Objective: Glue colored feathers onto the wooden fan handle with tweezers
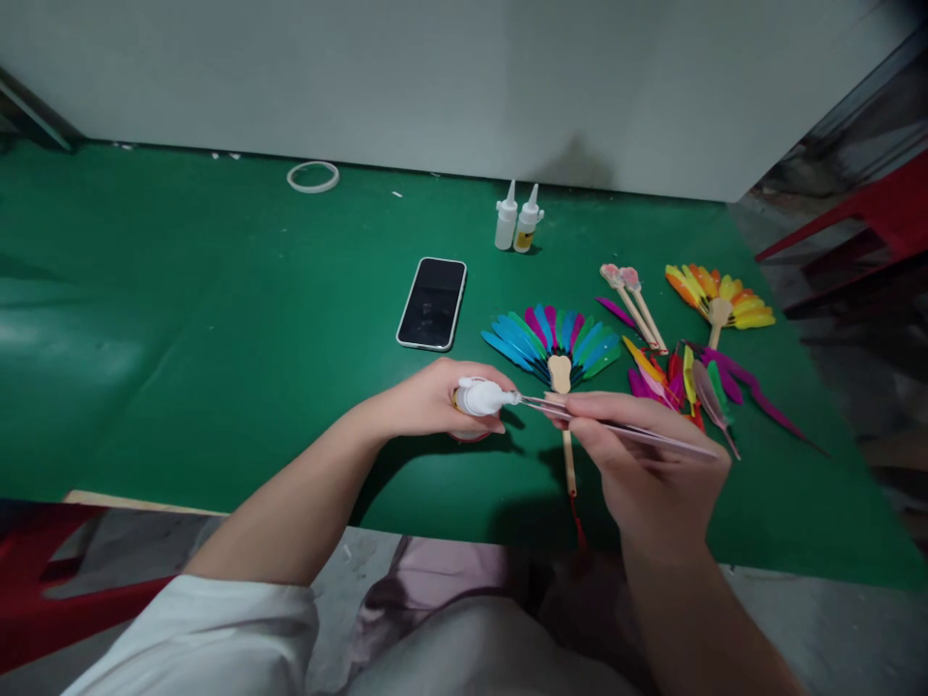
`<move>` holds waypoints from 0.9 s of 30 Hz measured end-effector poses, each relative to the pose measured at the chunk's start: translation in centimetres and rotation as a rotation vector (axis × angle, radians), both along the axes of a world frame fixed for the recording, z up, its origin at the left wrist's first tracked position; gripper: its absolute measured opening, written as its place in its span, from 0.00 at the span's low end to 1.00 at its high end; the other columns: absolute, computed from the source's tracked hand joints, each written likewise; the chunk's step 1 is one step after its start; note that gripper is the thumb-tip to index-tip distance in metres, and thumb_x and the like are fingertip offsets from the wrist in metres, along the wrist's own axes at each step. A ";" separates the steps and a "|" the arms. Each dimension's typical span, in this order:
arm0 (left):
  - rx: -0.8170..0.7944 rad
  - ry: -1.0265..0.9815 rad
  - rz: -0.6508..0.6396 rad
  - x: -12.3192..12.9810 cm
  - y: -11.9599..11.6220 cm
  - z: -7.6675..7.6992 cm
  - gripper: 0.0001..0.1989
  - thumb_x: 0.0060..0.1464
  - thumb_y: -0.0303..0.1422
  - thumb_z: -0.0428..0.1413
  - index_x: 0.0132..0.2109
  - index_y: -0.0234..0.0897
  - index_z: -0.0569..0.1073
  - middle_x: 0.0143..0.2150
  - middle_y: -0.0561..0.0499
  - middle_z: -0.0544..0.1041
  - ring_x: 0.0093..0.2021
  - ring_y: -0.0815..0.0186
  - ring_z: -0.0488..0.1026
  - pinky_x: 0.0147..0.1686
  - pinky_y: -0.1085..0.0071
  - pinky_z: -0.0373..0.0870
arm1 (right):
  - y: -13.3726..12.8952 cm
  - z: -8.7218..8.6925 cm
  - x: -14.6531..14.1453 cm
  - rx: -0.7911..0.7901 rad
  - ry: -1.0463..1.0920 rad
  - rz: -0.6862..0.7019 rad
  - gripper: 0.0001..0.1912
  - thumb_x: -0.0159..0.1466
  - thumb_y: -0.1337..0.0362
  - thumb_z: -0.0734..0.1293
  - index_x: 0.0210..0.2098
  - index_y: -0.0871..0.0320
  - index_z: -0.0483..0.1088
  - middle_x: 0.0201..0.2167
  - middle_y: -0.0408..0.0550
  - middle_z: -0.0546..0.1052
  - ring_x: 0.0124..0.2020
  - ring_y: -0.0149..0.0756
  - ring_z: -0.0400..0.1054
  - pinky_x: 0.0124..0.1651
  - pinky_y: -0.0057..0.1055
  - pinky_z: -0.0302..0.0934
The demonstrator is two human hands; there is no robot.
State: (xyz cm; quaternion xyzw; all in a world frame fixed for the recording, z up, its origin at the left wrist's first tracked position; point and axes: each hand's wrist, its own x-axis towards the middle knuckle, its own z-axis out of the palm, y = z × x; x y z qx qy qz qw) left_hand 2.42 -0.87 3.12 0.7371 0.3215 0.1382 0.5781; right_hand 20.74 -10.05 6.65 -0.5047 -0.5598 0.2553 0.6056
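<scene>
My left hand (pixel 427 398) is closed round a white glue bottle (pixel 479 396), its nozzle pointing right. A pair of pink tweezers (pixel 645 435) is pinched in my right hand (pixel 645 464), and the tips meet the bottle's nozzle or lie just beside it. Under the bottle, part of a reddish rim shows, but I cannot make out what it belongs to. Just beyond my right hand lies a feather fan (pixel 555 338) in blue, green and purple, with a wooden handle and a red tassel at the near edge. My right fingers partly cover the handle.
On the green table (pixel 217 319) lie a phone (pixel 433 304), two upright glue bottles (pixel 516 224), a white tape ring (pixel 313 177), a yellow-orange feather fan (pixel 719 295), two wooden sticks (pixel 632 304) and loose feathers (pixel 685 382). A pale wall (pixel 406 87) closes off the back. Red stools stand at both sides.
</scene>
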 end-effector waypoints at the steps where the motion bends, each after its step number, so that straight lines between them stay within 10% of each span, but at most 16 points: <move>1: 0.003 0.002 0.001 0.0 0.0 0.0 0.19 0.45 0.37 0.62 0.44 0.32 0.73 0.34 0.49 0.75 0.32 0.68 0.71 0.31 0.73 0.68 | 0.0 0.0 0.0 -0.002 0.001 -0.005 0.09 0.55 0.71 0.70 0.32 0.50 0.77 0.30 0.38 0.81 0.30 0.33 0.76 0.33 0.29 0.73; 27: 0.217 -0.036 -0.014 0.1 0.3 -0.1 0.17 0.46 0.36 0.62 0.43 0.33 0.75 0.37 0.50 0.77 0.35 0.69 0.72 0.36 0.75 0.66 | 0.0 0.2 0.1 0.004 0.001 0.065 0.11 0.55 0.73 0.70 0.33 0.50 0.78 0.30 0.38 0.81 0.30 0.32 0.76 0.34 0.27 0.73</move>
